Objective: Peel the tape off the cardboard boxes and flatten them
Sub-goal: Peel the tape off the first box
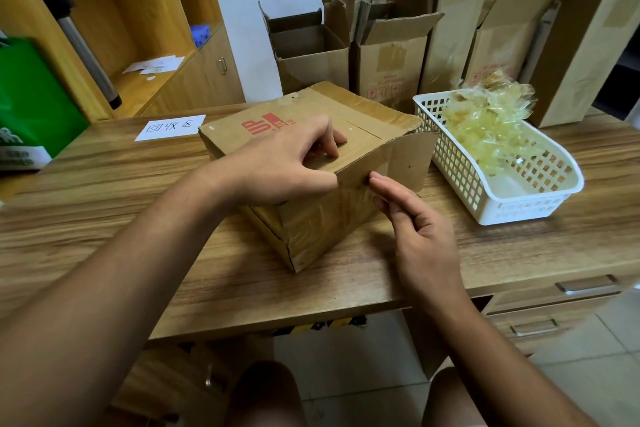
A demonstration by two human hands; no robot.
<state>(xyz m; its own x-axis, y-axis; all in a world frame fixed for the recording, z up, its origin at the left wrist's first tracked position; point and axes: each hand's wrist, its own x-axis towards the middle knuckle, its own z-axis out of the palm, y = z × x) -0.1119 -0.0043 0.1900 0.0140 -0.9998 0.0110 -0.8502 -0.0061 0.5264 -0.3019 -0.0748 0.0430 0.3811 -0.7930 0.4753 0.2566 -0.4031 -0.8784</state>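
A brown cardboard box (pixel 311 236) with red print stands on the wooden desk (pixel 104 204), turned corner-on to me. Clear tape covers its near side. My left hand (pixel 287 163) lies on the box's top, thumb over the near edge and fingers curled down onto the top panel. My right hand (pixel 412 222) is just right of the box, fingers straight, their tips touching a loose side flap (pixel 405 163) that sticks out toward the basket.
A white plastic basket (pixel 533 198) holding crumpled peeled tape (pixel 485 125) sits right of the box. Several opened cardboard boxes (pixel 391 62) stand along the back wall. A paper label (pixel 169 126) lies at back left, beside a green bag (pixel 31 107). Drawers (pixel 585 288) are at the right.
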